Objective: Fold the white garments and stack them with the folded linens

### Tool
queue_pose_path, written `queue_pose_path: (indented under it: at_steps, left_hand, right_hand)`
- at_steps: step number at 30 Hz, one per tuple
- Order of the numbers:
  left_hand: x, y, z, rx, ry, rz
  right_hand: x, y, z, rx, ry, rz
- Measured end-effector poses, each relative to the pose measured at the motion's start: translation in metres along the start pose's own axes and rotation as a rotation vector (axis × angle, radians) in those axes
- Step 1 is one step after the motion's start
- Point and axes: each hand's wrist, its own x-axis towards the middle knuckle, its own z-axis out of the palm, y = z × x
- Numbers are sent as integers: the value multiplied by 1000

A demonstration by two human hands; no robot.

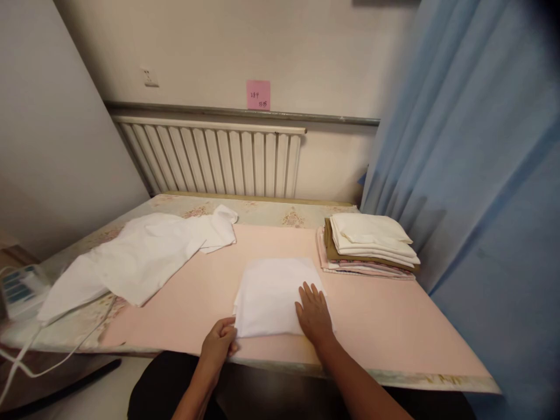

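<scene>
L hand (219, 343) was in close, fingers curled at the near-left corner of the folded white cloth (269, 297); pinching it or not, couldn't tell! R hand (315, 315) lay flat w/ fingers extended on its right side. Cloth sat front-ctr, a smooth layered rectangle, on the matte pink sheet (394, 321) over a floral tablecloth (262, 217). Rumpled white garment (153, 251) sprawled L, neat fabric stack (371, 230) R. Bg had blue curtain (464, 146), ribbed radiator (219, 157).
</scene>
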Motion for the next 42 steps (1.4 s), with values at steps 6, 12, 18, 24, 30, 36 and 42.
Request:
queue_pose_path:
  at_steps: [6, 12, 18, 24, 30, 36, 42]
  left_hand:
    - [-1, 2, 1, -39, -52, -3]
    - [3, -1, 7, 88, -5, -31]
    - [6, -2, 4, 294, 62, 70]
    - [7, 4, -3, 625, 37, 54]
    - [6, 21, 18, 1019, 267, 538]
    - [19, 16, 94, 1094, 126, 936]
    - [42, -2, 116, 1302, 37, 846]
  right_hand:
    - [0, 0, 0, 0, 5, 2]
    - [0, 0, -1, 4, -10, 5]
    - [0, -1, -3, -1, -11, 1]
    - [0, 0, 1, -25, 1, -2]
    - [0, 1, 2, -16, -4, 7]
    - [0, -1, -1, -5, -5, 11]
    - [1, -1, -2, 1, -4, 2]
